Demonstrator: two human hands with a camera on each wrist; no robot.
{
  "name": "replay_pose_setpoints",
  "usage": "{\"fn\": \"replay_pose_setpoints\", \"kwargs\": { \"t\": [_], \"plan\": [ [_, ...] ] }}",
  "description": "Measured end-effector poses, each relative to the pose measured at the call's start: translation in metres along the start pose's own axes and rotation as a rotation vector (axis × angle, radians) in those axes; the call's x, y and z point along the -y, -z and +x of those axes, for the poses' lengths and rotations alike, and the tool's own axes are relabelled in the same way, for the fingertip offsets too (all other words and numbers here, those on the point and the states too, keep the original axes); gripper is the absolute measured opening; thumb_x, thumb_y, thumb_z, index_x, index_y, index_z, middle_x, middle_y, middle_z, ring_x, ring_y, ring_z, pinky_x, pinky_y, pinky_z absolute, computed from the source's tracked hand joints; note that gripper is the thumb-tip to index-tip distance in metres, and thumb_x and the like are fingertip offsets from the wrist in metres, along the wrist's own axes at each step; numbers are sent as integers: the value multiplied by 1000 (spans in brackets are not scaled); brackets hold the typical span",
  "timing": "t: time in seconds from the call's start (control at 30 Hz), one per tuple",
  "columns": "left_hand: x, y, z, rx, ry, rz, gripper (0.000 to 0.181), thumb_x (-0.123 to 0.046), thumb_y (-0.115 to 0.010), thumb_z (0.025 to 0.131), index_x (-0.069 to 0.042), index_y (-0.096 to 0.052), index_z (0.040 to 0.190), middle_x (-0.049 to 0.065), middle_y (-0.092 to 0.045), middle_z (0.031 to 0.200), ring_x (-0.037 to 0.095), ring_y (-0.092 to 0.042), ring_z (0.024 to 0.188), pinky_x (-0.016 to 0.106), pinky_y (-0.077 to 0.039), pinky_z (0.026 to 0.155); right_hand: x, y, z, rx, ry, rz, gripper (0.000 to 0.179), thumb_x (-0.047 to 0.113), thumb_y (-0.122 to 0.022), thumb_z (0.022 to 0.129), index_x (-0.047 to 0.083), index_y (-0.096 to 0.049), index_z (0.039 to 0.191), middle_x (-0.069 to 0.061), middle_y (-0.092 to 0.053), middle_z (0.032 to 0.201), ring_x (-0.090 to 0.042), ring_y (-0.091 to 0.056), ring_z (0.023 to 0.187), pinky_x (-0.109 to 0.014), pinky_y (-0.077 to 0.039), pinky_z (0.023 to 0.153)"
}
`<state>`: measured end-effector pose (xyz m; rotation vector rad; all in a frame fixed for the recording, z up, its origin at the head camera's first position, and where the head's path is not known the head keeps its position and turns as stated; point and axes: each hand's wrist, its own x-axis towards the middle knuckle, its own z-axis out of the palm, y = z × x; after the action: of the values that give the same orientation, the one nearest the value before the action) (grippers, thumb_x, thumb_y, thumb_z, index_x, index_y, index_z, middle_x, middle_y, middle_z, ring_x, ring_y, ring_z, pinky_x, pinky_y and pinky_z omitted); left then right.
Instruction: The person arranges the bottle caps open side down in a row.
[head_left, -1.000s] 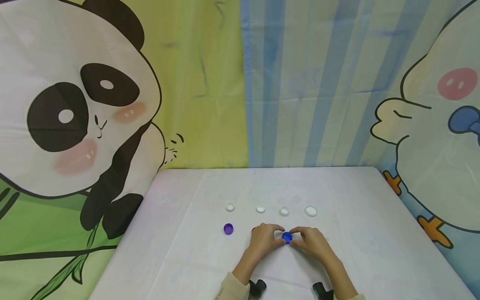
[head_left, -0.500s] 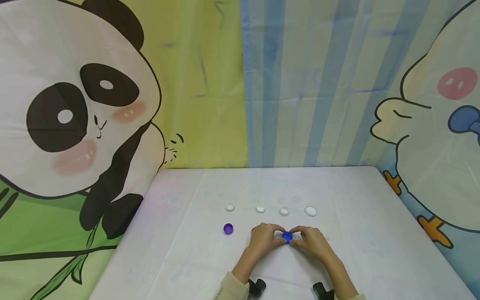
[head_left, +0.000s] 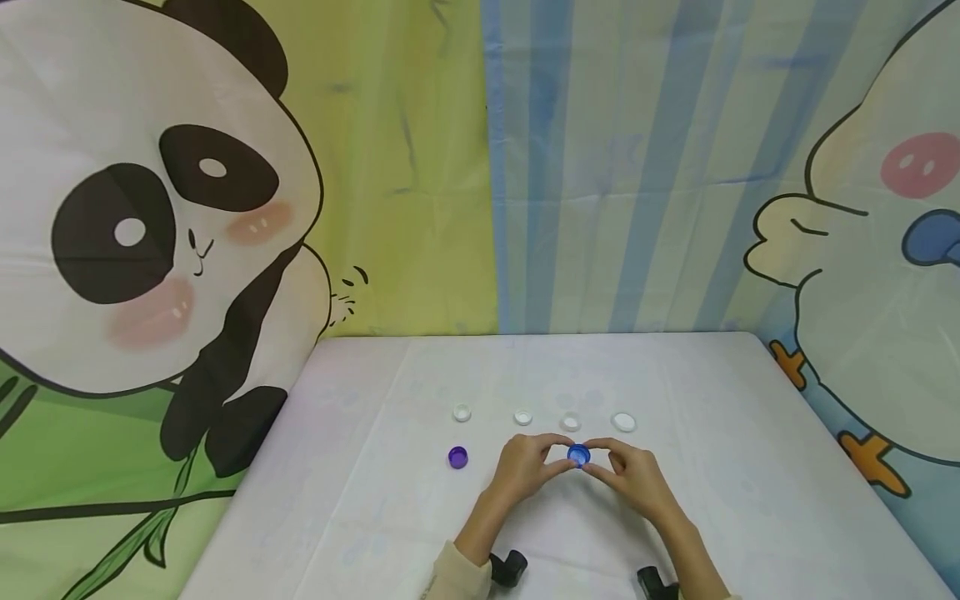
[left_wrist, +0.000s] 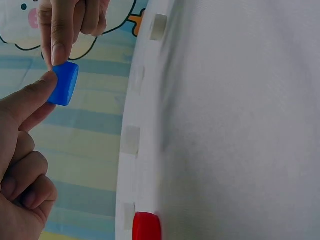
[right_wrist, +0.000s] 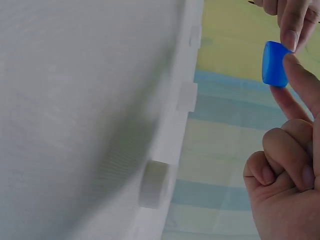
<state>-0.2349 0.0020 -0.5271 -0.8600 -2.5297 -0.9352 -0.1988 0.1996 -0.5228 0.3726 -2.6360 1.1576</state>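
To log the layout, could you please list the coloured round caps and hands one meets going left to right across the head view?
Purple round plastic cap → left hand → blue round plastic cap → right hand.

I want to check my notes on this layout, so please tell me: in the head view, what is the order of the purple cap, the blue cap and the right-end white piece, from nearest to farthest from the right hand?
1. Blue cap: touching, pinched by the right hand.
2. Right-end white piece: just beyond the hand.
3. Purple cap: far to its left.
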Motion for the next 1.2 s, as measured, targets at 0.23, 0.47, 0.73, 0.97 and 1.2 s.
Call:
{"fn": "replay_pose_setpoints", "kwargs": {
  "t": [0.23,0.47,0.73,0.97,1.2],
  "plan": [
    [-15,16,4,-58,-47,-11,31,-43,-66,77,-24,-68,100,-10,-28,48,-2,-19,45,13,-18,41,13,11,0,-102,137,26,30,28,-74,73,25,-65,101,13,-25,51,2,-21,44,-18,-24,40],
    [-26,30,4,-103,-89,-62,31,-39,-68,76,-21,-68,102,-11,-26,48,-2,-17,45,12,-15,42,22,18,-3,-154,194,41,34,22,-76,71,27,-64,102,13,-24,50,3,-20,43,-18,-23,39],
    [-26,33,0,-134,-116,-98,31,-38,-69,76,-21,-67,102,-10,-28,48,-4,-18,45,11,-16,42,25,20,-3,-162,281,10,37,21,-76,70,23,-64,105,17,-24,52,4,-20,43,-15,-22,39],
    [-27,33,0,-132,-109,-99,32,-39,-70,75,-21,-67,100,-9,-29,47,-3,-19,45,12,-16,42,25,20,-3,-185,322,-15,39,20,-78,68,22,-64,104,19,-23,54,5,-19,46,-12,-20,40],
    [-26,32,1,-142,-131,-88,32,-40,-69,75,-22,-67,101,-10,-29,47,-4,-18,45,11,-16,42,26,22,-3,-185,340,-18,39,19,-78,68,21,-64,104,18,-23,54,5,-20,45,-12,-20,40]
  ]
}}
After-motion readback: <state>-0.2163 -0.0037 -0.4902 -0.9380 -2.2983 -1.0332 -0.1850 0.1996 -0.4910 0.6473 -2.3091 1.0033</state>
